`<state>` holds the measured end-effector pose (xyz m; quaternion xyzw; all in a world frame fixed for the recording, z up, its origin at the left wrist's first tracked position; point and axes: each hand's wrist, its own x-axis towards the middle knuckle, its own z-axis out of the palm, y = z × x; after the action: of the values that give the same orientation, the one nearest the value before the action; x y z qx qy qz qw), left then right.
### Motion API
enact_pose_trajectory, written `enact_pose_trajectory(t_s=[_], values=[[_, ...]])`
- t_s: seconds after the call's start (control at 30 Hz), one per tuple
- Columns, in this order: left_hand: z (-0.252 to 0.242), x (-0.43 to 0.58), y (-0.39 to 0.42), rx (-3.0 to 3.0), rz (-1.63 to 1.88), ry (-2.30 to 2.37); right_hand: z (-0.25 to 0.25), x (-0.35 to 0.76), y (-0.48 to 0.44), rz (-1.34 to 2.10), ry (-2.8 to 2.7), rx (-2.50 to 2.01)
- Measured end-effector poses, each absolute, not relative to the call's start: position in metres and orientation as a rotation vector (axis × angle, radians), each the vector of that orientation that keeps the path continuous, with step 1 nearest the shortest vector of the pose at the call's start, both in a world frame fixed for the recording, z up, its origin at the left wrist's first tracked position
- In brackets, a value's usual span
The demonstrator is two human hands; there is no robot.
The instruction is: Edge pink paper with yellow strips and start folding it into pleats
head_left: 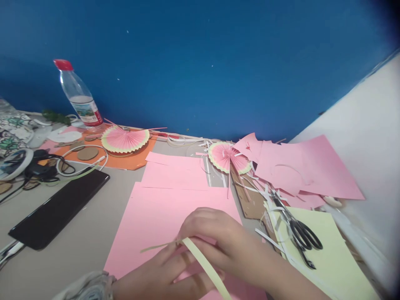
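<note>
Yellow strip [204, 264] crosses fingers [183, 263]; open desk [106, 216] borders pink sheet's [150, 212] left edge.

Cluttered grey-beige tabletop [90, 233].
Directly on it: black smartphone [59, 208] at left, large pink sheet [156, 212] centre front, orange sheet [137, 161] beyond the phone, black cables [42, 160] far left, brown cardboard [248, 204] just right of the pink sheet, pale-yellow sheet [334, 237] at right.

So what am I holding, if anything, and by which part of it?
A pale yellow paper strip, held partway along, at its bend, where the fingertips of your left hand and right hand meet; the exact finger contacts are hidden.
</note>
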<state>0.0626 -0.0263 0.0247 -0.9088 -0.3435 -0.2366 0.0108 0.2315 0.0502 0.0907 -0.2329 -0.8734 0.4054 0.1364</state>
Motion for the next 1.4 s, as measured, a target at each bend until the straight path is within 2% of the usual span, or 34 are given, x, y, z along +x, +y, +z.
enact_pose_trajectory(t_s=[0.27, 0.4, 0.57, 0.7, 0.8, 0.93, 1.2, 1.4], values=[[0.043, 0.057, -0.021, -2.995, -0.748, -1.115, 0.091, 0.234, 0.050, 1.245, -2.484, -0.765], [0.035, 0.053, -0.017, -2.973, -0.957, -1.030, 0.092, 0.234, 0.051, 1.322, -2.459, -0.787], [0.024, 0.048, -0.015, -3.023, -0.933, -1.046, 0.099, 0.231, 0.053, 1.389, -2.463, -0.767], [0.027, 0.042, -0.017, -2.992, -0.853, -1.035, 0.101, 0.234, 0.059, 1.411, -2.387, -0.800], [0.036, 0.034, -0.017, -2.922, -0.737, -1.054, 0.100, 0.243, 0.068, 1.278, -2.194, -1.063], [0.040, 0.017, -0.010, -2.832, -0.499, -1.372, 0.100, 0.260, 0.077, 1.039, -2.177, -1.462], [0.006, 0.011, -0.007, -3.017, -0.133, -1.334, 0.076, 0.272, 0.072, 1.263, -2.357, -1.617], [-0.017, 0.040, -0.030, -2.826, 0.000, -1.398, 0.058, 0.266, 0.068, 1.380, -2.311, -1.621]])
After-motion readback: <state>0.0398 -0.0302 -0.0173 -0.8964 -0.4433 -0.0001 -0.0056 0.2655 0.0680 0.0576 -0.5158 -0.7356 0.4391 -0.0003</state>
